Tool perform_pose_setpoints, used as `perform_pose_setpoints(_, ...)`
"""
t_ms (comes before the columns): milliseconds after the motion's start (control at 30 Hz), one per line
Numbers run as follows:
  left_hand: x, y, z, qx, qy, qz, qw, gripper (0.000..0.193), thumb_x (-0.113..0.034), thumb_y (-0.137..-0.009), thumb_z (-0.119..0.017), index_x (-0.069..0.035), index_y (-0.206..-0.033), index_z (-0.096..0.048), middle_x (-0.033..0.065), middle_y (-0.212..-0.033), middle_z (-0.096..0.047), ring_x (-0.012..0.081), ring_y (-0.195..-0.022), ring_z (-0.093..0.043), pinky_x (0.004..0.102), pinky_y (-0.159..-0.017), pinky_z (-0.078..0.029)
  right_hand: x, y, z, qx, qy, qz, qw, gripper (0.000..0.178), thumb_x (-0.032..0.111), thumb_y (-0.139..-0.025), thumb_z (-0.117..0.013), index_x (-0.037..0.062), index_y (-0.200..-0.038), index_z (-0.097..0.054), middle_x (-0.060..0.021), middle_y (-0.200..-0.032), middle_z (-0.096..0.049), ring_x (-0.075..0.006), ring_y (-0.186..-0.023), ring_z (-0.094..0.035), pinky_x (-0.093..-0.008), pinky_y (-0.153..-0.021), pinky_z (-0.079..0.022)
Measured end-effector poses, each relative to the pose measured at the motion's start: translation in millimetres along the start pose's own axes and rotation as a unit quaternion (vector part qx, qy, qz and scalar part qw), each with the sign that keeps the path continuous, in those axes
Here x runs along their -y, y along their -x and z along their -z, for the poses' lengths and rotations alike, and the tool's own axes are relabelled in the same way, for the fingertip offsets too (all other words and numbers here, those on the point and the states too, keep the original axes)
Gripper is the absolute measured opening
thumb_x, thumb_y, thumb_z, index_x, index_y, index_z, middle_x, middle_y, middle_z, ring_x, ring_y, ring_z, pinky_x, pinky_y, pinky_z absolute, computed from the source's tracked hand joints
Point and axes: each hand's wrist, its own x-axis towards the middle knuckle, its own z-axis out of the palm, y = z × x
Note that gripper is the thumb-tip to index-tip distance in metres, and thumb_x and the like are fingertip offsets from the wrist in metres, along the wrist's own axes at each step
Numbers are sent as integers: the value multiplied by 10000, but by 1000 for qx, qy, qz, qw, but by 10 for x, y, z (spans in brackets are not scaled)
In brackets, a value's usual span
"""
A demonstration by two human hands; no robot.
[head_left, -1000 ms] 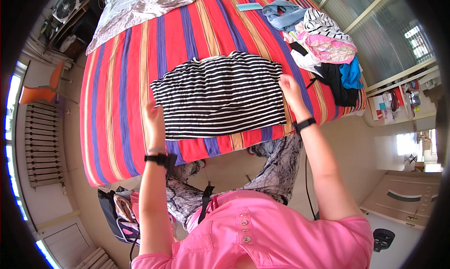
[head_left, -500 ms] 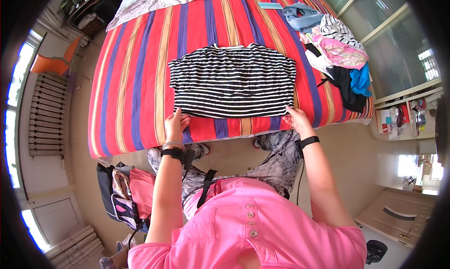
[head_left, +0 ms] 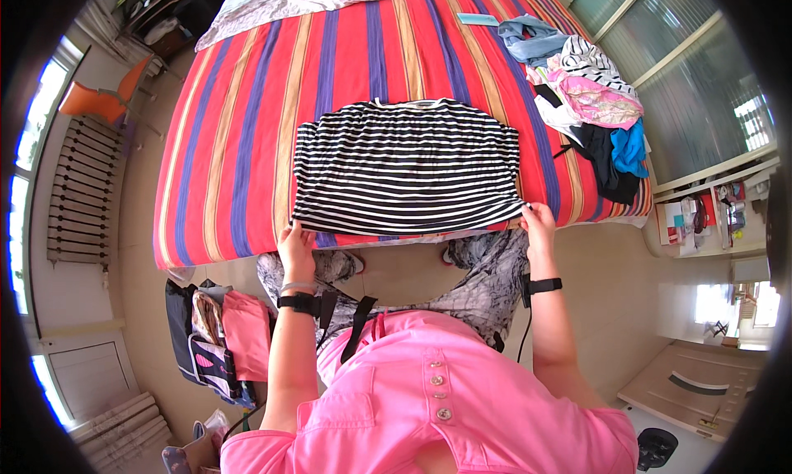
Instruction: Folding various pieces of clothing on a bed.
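Note:
A black-and-white striped shirt (head_left: pixel 408 169) lies spread flat on the bed, its neckline toward the far side and its hem toward me. My left hand (head_left: pixel 295 247) pinches the hem's left corner at the bed's near edge. At the other end, my right hand (head_left: pixel 538 225) grips the right corner of the same hem. The hem stretches between both hands and sits close to the mattress edge.
The bed wears a red striped cover (head_left: pixel 223 160). A heap of mixed clothes (head_left: pixel 590 103) lies on its right side, near a pale blue flat object (head_left: pixel 478 18). On the floor at left stands a bag of clothes (head_left: pixel 219 342). An orange chair (head_left: pixel 103 99) is farther back.
Both hands have drawn the striped shirt toward me, so its hem now reaches the bed's near edge. The right hand has also shifted slightly to the right.

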Motion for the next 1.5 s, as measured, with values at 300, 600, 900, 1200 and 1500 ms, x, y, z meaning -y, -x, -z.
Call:
perform_pose_setpoints(300,-14,516,-1756,199,-360,-277,868,135,-89,-842,-612,22,-917,-630,97,-745,-619,131,-636,-560,268,-581,-436,854,394,-1686,253,172,272,912,522,64,-823,-658,123,-1307,-474,-79,-816,-623,-153,-654,-552,-302,-630,-466)
perform_pose_setpoints(600,563,762,-1665,268,-424,-374,780,640,-245,-756,-732,46,-1240,-432,214,-1055,-567,331,-1029,-556,390,-881,-454,945,326,-1794,331,-8,66,941,124,48,-879,-570,-14,-966,-632,-20,-791,-624,-66,-639,-583,-199,-585,-480)
perform_pose_setpoints(900,645,738,-1485,180,-474,-275,817,183,-37,-784,-591,0,-960,-552,214,-810,-602,394,-766,-596,418,-686,-471,1792,529,-1689,287,-150,92,942,143,63,-897,-587,6,-1016,-641,-35,-859,-649,-88,-703,-628,-203,-644,-519)
perform_pose_setpoints(1200,-1170,1282,-1881,304,-156,-370,864,177,28,-922,-492,0,-1082,-560,84,-1041,-627,113,-861,-593,235,-724,-500,2433,489,-948,264,-78,269,923,276,-31,-877,-563,-10,-1151,-588,-41,-964,-641,-83,-859,-604,-223,-789,-500)
perform_pose_setpoints(1500,-1341,1118,-1926,319,-197,-332,865,139,-37,-942,-499,4,-1054,-571,57,-962,-631,123,-870,-603,254,-779,-507,2148,84,-1070,102,122,445,881,161,8,-842,-614,40,-998,-635,-21,-1021,-572,-104,-926,-547,-225,-803,-425)
